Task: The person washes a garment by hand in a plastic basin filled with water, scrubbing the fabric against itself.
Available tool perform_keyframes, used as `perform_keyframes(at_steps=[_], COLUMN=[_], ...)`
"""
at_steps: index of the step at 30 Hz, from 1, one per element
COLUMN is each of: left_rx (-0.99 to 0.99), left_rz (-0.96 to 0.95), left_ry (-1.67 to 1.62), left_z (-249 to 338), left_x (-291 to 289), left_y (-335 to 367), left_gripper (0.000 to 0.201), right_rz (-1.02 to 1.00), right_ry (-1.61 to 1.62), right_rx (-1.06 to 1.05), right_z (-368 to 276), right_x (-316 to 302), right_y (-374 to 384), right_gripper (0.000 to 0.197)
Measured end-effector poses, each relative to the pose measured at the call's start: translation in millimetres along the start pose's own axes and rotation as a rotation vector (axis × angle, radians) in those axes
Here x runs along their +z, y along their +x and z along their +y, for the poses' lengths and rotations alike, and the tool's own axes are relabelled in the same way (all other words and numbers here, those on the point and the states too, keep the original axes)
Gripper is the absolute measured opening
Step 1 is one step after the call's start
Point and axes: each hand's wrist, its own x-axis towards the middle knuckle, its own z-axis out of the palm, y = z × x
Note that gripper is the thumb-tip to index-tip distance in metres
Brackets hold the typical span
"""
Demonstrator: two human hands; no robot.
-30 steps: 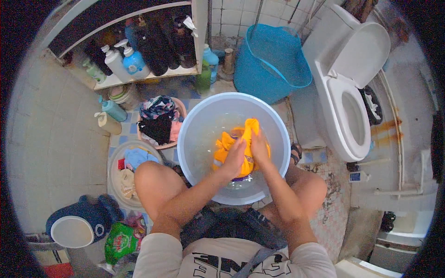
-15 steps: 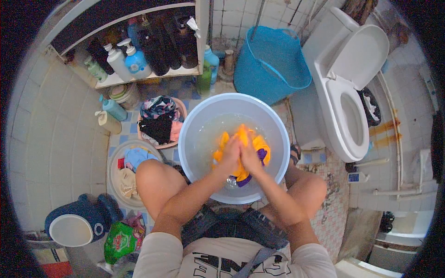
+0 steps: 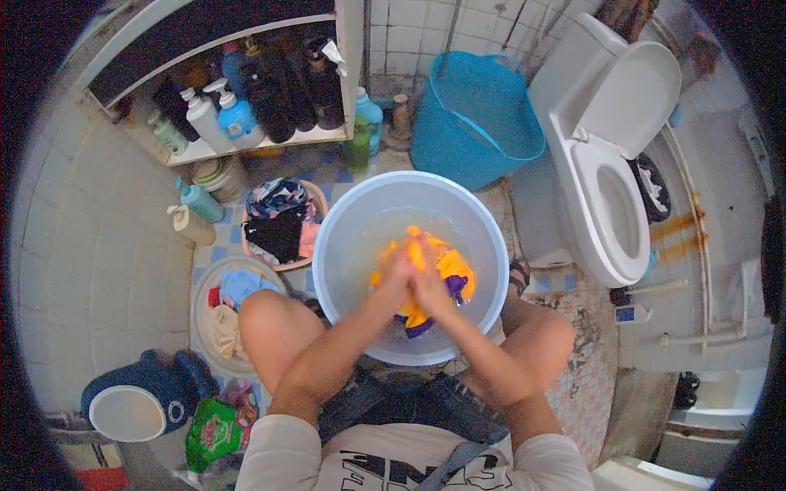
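A large pale blue basin [image 3: 324, 245] of cloudy water stands between my knees. In it lies a wet yellow garment [image 3: 453, 265] with purple parts, bunched up and partly under water. My left hand [image 3: 396, 273] and my right hand [image 3: 428, 283] are pressed together over its middle, both closed on folds of the yellow cloth. Some yellow fabric pokes out past the fingertips, and more spreads to the right of my right hand. The fingers are slightly blurred, and the cloth between the palms is mostly hidden.
Left of the basin are a pink basin [image 3: 248, 245] of dark clothes and a pale round basin [image 3: 199, 327] with light clothes. A shelf [image 3: 196, 153] of bottles stands behind. A blue tub [image 3: 475, 123] and a toilet [image 3: 602, 196] stand at back right; a green bag [image 3: 214, 430] lies lower left.
Both hands have shifted slightly left, still together on the garment. More yellow cloth shows to the right of them. The whole view has moved a little.
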Motion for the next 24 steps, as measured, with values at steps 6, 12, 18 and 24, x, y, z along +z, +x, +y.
perform_keyframes(at_steps=[6, 12, 18, 24], left_rx=[-0.210, -0.055, -0.239, -0.131], left_rz=[0.123, -0.042, 0.173, -0.046], left_ry=[-0.070, -0.058, -0.216, -0.186], left_z=[40, -14, 20, -13], left_x=[21, 19, -24, 5], left_y=[-17, -15, 19, -5], left_gripper=[0.041, 0.041, 0.043, 0.041], right_rz=[-0.019, 0.122, -0.056, 0.134], right_ry=[-0.082, 0.507, -0.047, 0.192], right_rx=[-0.089, 0.376, -0.079, 0.326], right_z=[9, -2, -15, 3], right_x=[20, -25, 28, -26], right_y=[-18, 23, -27, 19], right_gripper=[0.052, 0.050, 0.052, 0.041])
